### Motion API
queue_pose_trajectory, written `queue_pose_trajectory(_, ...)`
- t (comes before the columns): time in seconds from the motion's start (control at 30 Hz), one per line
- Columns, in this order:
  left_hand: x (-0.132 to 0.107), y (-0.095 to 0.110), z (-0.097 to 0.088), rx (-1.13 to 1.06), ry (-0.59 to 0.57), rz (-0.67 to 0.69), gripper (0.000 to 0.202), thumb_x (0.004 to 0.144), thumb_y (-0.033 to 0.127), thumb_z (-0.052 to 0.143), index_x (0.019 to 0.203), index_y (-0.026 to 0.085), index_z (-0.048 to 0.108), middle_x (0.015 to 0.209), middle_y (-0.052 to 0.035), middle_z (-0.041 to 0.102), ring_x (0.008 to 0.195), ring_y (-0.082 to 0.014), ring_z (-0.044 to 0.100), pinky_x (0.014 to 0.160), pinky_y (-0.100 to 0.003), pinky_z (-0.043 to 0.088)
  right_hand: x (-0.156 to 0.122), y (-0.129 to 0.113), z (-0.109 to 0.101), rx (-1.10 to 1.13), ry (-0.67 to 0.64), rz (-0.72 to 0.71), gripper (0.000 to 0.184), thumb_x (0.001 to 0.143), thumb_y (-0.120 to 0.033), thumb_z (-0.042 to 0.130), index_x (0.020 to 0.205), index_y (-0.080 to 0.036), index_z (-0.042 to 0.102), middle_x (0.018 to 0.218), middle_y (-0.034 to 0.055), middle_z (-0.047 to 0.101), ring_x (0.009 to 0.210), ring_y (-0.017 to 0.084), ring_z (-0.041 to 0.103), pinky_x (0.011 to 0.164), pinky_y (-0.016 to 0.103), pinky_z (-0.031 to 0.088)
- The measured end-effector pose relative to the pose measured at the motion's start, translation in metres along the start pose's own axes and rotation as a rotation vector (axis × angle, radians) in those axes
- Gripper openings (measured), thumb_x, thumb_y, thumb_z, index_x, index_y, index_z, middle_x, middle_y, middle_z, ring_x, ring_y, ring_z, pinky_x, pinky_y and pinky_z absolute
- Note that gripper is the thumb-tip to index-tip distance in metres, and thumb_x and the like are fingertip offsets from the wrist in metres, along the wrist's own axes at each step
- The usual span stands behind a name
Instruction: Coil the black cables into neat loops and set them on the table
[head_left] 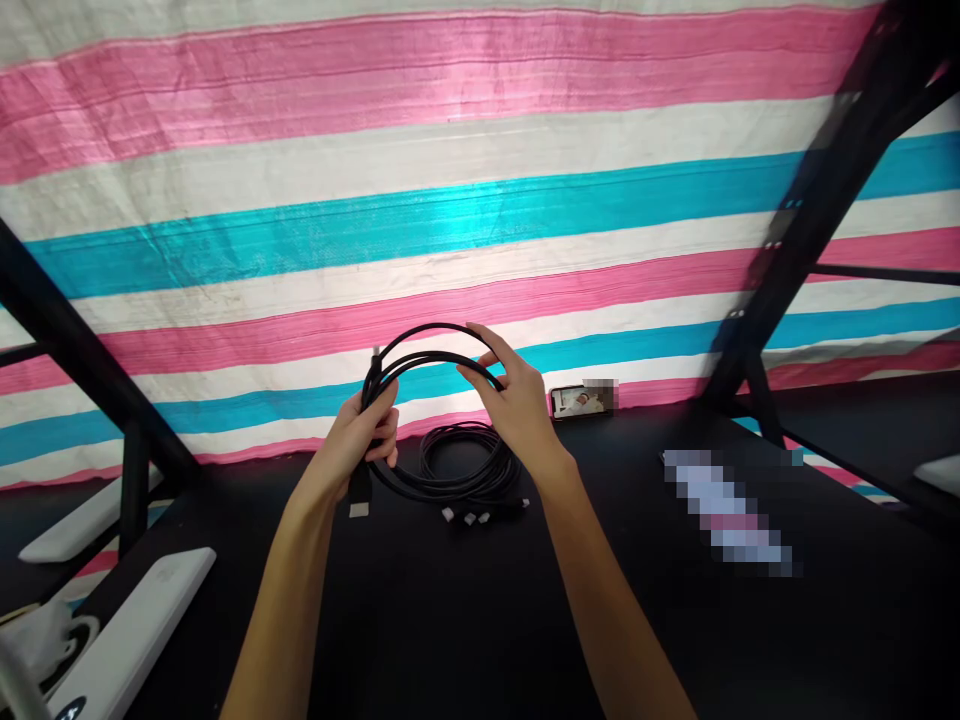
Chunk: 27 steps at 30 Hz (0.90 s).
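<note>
I hold a black cable wound into a loop, raised above the black table. My left hand is closed round the left side of the loop, and a plug end hangs below it. My right hand pinches the loop's right side with fingers curled over the strands. Beneath the loop, a second coil of black cables lies on the table with several light plug ends at its front.
A phone lies on the table by the striped pink, white and blue tarp. Black frame struts rise at left and right. White bars lie at lower left. A blurred-out object rests at right.
</note>
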<state>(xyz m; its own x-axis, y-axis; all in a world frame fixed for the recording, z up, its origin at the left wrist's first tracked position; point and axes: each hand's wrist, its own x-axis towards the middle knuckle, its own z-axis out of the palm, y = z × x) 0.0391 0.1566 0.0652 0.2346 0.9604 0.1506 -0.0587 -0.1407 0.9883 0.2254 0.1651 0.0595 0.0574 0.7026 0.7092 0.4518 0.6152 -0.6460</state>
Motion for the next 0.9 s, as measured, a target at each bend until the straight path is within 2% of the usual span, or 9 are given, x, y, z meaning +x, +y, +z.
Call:
queue_pose_trajectory(0.13,0.001,-0.002,0.006,0.025,0.035,0.025,0.043,0.077,0.048,0.058,0.055,0.02,0.034,0.044,0.0105,0.024,0.029,-0.0027,0.025,0.039,-0.023,0.045,0.001,0.0,-0.004,0.028,0.032,-0.009,0.041,0.08,-0.039,0.059,0.12,-0.03,0.056,0.081,0.0015,0.059,0.064,0.013,0.051,0.056,0.025,0.039)
queue_pose_trajectory(0.27,0.002,-0.003,0.01,-0.037,0.066,0.07,0.041,0.074,0.043,0.064,0.057,0.019,0.035,0.041,0.0116,0.024,0.028,-0.0018,0.021,0.033,-0.019,0.037,0.002,-0.001,-0.004,0.094,0.042,-0.052,0.026,0.082,-0.033,0.058,0.105,-0.024,0.064,0.085,0.0028,0.065,0.073,0.015,0.058,0.062,0.026,0.043)
queue_pose_trajectory(0.37,0.002,-0.003,0.008,-0.065,0.025,0.067,0.04,0.075,0.041,0.063,0.057,0.019,0.034,0.041,0.0117,0.024,0.028,-0.0011,0.02,0.031,-0.017,0.032,0.002,-0.001,-0.001,0.124,0.023,-0.031,0.02,0.082,-0.032,0.056,0.092,-0.02,0.068,0.08,0.0033,0.066,0.067,0.014,0.058,0.055,0.025,0.043)
queue_pose_trajectory(0.53,-0.002,0.0,0.006,0.054,0.017,0.07,0.034,0.076,0.043,0.062,0.064,0.019,0.04,0.04,0.012,0.026,0.026,-0.0024,0.023,0.031,-0.017,0.031,0.002,-0.005,0.001,0.246,-0.023,0.043,0.019,0.078,-0.03,0.06,0.089,-0.018,0.07,0.076,0.0035,0.068,0.062,0.014,0.059,0.053,0.025,0.046)
queue_pose_trajectory(0.63,-0.002,0.0,0.01,0.11,0.021,0.081,0.04,0.077,0.05,0.057,0.06,0.02,0.037,0.039,0.0115,0.026,0.026,-0.0033,0.025,0.031,-0.019,0.033,0.002,-0.008,-0.003,0.275,-0.062,0.057,0.019,0.077,-0.03,0.061,0.088,-0.019,0.072,0.075,0.0027,0.069,0.062,0.014,0.06,0.053,0.025,0.045)
queue_pose_trajectory(0.73,-0.001,-0.003,0.013,0.195,0.043,0.081,0.04,0.076,0.055,0.054,0.062,0.02,0.041,0.036,0.0111,0.028,0.025,-0.0048,0.027,0.031,-0.02,0.034,0.001,-0.01,-0.006,0.269,-0.101,0.061,0.018,0.075,-0.03,0.063,0.087,-0.019,0.073,0.077,0.0029,0.07,0.065,0.016,0.061,0.054,0.026,0.045)
queue_pose_trajectory(0.9,-0.002,-0.009,0.012,0.32,0.023,0.053,0.038,0.075,0.055,0.056,0.067,0.019,0.049,0.033,0.0106,0.031,0.025,-0.0056,0.027,0.031,-0.021,0.036,-0.004,-0.013,0.004,0.273,-0.279,0.022,0.018,0.077,-0.026,0.061,0.088,-0.019,0.073,0.085,0.004,0.072,0.075,0.018,0.064,0.06,0.027,0.046)
